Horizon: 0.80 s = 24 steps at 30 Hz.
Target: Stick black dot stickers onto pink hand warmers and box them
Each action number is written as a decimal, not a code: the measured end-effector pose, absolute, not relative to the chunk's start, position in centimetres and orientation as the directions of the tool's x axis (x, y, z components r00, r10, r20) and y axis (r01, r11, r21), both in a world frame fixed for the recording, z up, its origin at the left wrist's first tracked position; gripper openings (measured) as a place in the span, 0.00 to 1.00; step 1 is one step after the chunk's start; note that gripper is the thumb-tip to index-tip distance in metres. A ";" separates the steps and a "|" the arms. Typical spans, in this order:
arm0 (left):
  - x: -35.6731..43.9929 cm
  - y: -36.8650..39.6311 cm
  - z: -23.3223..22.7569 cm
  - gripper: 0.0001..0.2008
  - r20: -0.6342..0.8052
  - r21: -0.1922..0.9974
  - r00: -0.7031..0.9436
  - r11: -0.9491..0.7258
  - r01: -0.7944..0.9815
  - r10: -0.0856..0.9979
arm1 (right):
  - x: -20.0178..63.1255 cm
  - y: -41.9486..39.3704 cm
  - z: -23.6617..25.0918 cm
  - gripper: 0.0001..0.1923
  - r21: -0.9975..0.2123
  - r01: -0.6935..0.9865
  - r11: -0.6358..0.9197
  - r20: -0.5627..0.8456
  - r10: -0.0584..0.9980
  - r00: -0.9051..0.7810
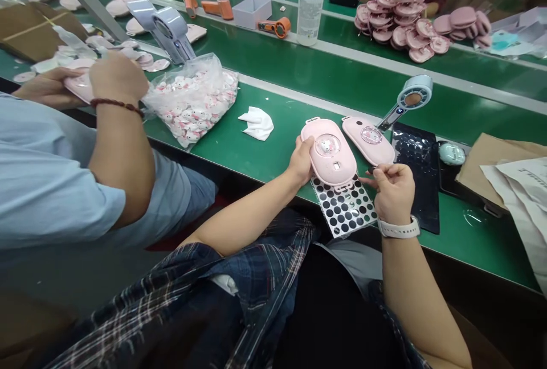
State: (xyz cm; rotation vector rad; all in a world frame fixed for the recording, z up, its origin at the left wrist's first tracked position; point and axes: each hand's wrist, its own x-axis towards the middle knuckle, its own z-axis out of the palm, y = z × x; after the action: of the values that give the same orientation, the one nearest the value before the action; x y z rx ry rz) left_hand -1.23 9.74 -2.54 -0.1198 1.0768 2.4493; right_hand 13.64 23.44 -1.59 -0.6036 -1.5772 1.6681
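Note:
My left hand grips the left edge of a pink oval case with a cartoon cat badge under a clear round window. The case rests over a sheet of black round stickers at the table's front edge. My right hand, with a white watch on the wrist, hovers just right of the case, its fingertips pinched together on something too small to make out. A second pink oval case lies flat right behind it.
A co-worker's arm in a light blue sleeve holds a pink part at left. Nearby are a bag of cat badges, a white cloth, a black tray, a handheld fan, a bottle and stacked pink cases.

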 end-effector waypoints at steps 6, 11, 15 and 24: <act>-1.5 9.4 -2.5 0.22 0.073 0.763 -0.976 -0.642 -0.078 0.206 | 15.3 22.9 0.6 0.32 -0.942 -0.191 -0.277 -0.106 0.783 -0.613; -0.2 7.6 -1.7 0.30 0.326 0.864 -0.938 -0.439 0.246 0.117 | 16.8 22.0 2.4 0.32 -0.919 -0.138 -0.370 -0.195 0.728 -0.657; 2.4 5.4 0.4 0.26 0.322 0.900 -0.888 -0.398 0.179 0.328 | 18.1 19.6 5.1 0.30 -0.907 -0.148 -0.394 -0.179 0.681 -0.710; 5.6 3.5 2.7 0.30 0.259 0.961 -0.823 -0.218 0.168 0.506 | 18.6 15.6 7.3 0.23 -0.956 -0.190 -0.223 0.012 0.618 -0.786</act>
State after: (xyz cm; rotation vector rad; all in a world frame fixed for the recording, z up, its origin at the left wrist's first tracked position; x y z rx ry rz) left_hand 5.63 3.46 2.67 0.8037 1.7997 2.1406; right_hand 18.59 15.56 7.30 -0.5122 -1.5213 2.0480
